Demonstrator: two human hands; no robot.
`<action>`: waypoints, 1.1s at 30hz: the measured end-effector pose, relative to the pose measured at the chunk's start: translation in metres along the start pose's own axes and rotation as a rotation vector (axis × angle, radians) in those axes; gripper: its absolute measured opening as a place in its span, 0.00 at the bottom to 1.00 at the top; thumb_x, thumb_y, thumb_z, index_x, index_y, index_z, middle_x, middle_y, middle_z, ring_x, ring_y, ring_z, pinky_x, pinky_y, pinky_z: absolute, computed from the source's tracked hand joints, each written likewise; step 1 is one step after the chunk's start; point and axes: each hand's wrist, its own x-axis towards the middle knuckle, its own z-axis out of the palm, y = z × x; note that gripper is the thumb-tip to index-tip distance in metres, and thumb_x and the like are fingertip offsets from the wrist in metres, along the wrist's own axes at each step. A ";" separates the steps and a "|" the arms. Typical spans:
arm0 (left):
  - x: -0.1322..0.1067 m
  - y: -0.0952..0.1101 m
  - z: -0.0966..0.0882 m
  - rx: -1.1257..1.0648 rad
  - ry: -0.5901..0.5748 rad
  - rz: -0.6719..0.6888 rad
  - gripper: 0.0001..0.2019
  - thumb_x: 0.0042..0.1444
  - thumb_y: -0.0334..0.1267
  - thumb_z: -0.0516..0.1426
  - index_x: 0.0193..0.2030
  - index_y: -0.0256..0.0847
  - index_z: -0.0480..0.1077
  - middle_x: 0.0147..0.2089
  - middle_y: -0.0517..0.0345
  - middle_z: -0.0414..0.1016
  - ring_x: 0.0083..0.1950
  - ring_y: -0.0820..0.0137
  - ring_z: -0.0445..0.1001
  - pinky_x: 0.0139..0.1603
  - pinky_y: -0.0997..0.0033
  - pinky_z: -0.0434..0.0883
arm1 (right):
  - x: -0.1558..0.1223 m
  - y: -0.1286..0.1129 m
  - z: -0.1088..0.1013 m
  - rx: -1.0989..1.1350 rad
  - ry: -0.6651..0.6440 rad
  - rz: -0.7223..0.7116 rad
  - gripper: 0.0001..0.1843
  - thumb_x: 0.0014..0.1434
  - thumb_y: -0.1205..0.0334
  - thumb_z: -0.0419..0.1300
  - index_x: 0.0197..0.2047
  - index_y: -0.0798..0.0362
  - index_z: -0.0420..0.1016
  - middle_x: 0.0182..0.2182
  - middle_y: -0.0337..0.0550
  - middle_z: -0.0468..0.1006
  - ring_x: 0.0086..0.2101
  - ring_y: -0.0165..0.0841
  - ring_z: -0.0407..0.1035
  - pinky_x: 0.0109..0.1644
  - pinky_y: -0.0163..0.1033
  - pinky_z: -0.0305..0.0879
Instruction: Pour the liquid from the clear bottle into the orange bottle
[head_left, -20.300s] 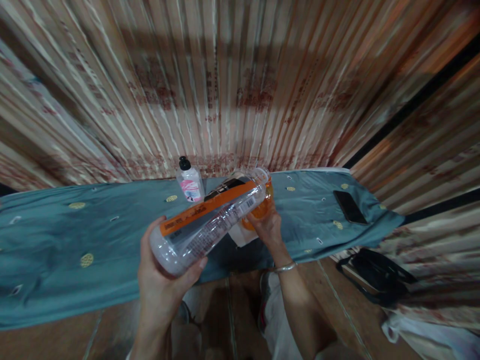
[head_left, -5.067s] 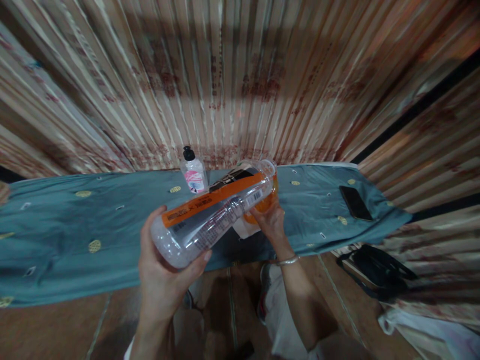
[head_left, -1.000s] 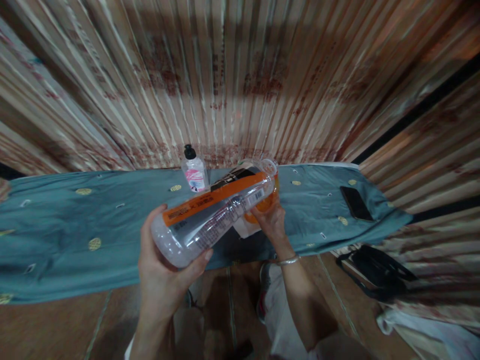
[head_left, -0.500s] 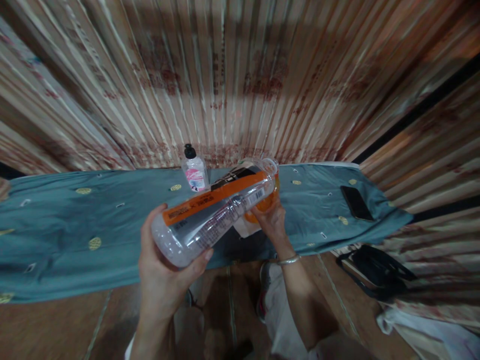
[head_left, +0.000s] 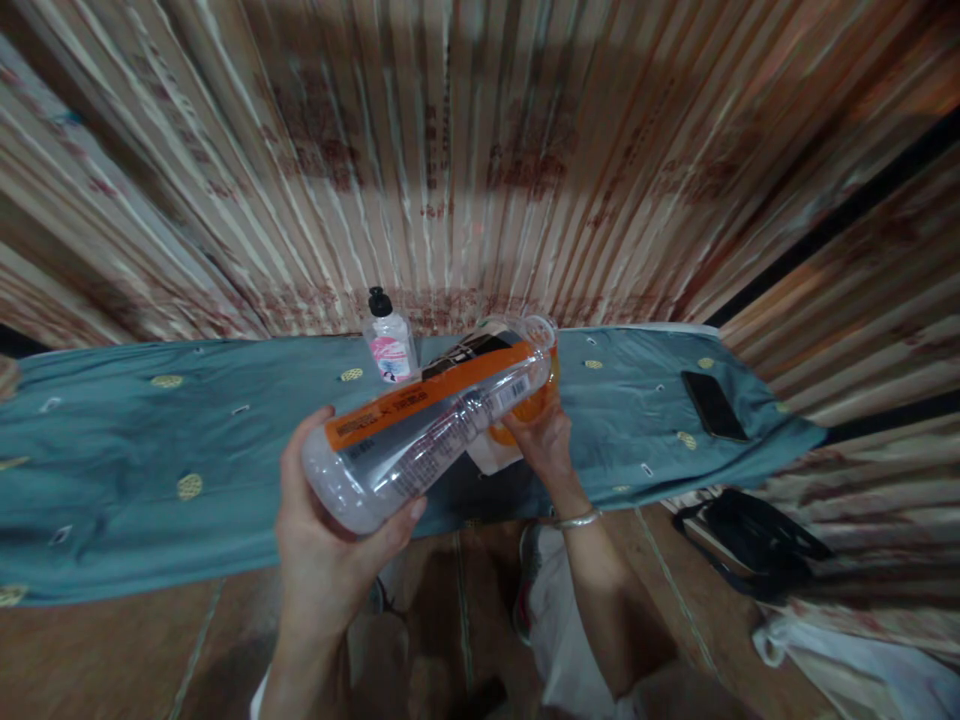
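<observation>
A person's left hand (head_left: 330,545) wraps its fingers around a tilted clear bottle (head_left: 427,430), mouth over an orange cup (head_left: 534,405) gripped by the right hand (head_left: 541,445), above a teal-clothed table (head_left: 150,450).

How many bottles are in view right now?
2. A large clear plastic bottle with an orange label is tilted in the left hand; a small clear pump bottle with a pink label stands on the teal cloth.

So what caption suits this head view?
Left hand tilts a clear bottle toward an orange container held by the right hand.
</observation>
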 end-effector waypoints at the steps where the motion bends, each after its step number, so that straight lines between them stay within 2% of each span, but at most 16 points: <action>1: 0.000 0.000 0.000 0.007 -0.003 -0.007 0.46 0.44 0.51 0.81 0.73 0.53 0.77 0.64 0.48 0.87 0.61 0.44 0.90 0.61 0.44 0.91 | 0.000 0.000 0.000 0.000 0.003 0.004 0.37 0.57 0.54 0.77 0.68 0.51 0.78 0.60 0.62 0.93 0.61 0.60 0.89 0.66 0.64 0.87; 6: 0.000 -0.001 0.000 -0.009 -0.001 0.007 0.47 0.44 0.52 0.82 0.73 0.54 0.77 0.63 0.49 0.87 0.60 0.43 0.90 0.63 0.41 0.91 | 0.000 -0.001 0.000 -0.006 0.002 0.012 0.38 0.56 0.54 0.76 0.69 0.50 0.78 0.62 0.61 0.92 0.61 0.60 0.89 0.70 0.66 0.85; 13: 0.001 -0.001 0.001 -0.014 -0.003 -0.004 0.45 0.45 0.52 0.81 0.72 0.58 0.78 0.65 0.49 0.87 0.62 0.40 0.89 0.66 0.35 0.90 | 0.001 0.002 0.000 -0.023 0.000 -0.001 0.38 0.56 0.52 0.77 0.68 0.52 0.77 0.62 0.63 0.92 0.62 0.59 0.88 0.69 0.66 0.85; 18: 0.003 0.000 0.001 -0.013 0.031 0.001 0.48 0.38 0.53 0.82 0.69 0.50 0.77 0.61 0.48 0.87 0.58 0.42 0.90 0.63 0.38 0.90 | 0.001 0.002 -0.001 -0.025 -0.011 0.004 0.38 0.57 0.52 0.76 0.68 0.53 0.77 0.61 0.64 0.92 0.61 0.59 0.89 0.69 0.66 0.86; 23: -0.001 0.005 0.000 -0.012 -0.017 -0.053 0.46 0.46 0.51 0.81 0.73 0.55 0.76 0.65 0.48 0.87 0.64 0.41 0.88 0.70 0.37 0.88 | 0.000 0.003 0.000 -0.019 -0.003 0.001 0.39 0.57 0.54 0.77 0.69 0.54 0.78 0.61 0.65 0.92 0.62 0.60 0.88 0.69 0.66 0.86; 26: -0.002 0.007 0.002 -0.031 -0.007 -0.068 0.48 0.44 0.50 0.81 0.73 0.52 0.75 0.64 0.49 0.86 0.63 0.43 0.89 0.69 0.40 0.88 | 0.001 0.004 0.002 -0.013 0.011 0.002 0.40 0.56 0.55 0.76 0.70 0.55 0.77 0.61 0.64 0.92 0.60 0.60 0.89 0.68 0.66 0.86; 29: -0.002 0.007 0.003 -0.046 0.008 -0.067 0.48 0.43 0.50 0.82 0.73 0.49 0.76 0.65 0.47 0.86 0.63 0.43 0.89 0.69 0.41 0.87 | 0.002 0.007 0.002 0.005 0.004 -0.015 0.39 0.56 0.55 0.76 0.70 0.52 0.77 0.59 0.62 0.93 0.59 0.60 0.90 0.67 0.67 0.88; 33: -0.002 0.006 0.002 -0.047 -0.004 -0.057 0.47 0.45 0.49 0.82 0.73 0.52 0.76 0.65 0.49 0.86 0.63 0.43 0.88 0.69 0.41 0.88 | 0.002 0.010 0.002 -0.012 -0.002 -0.017 0.39 0.57 0.54 0.77 0.70 0.49 0.77 0.60 0.60 0.93 0.61 0.61 0.89 0.67 0.67 0.88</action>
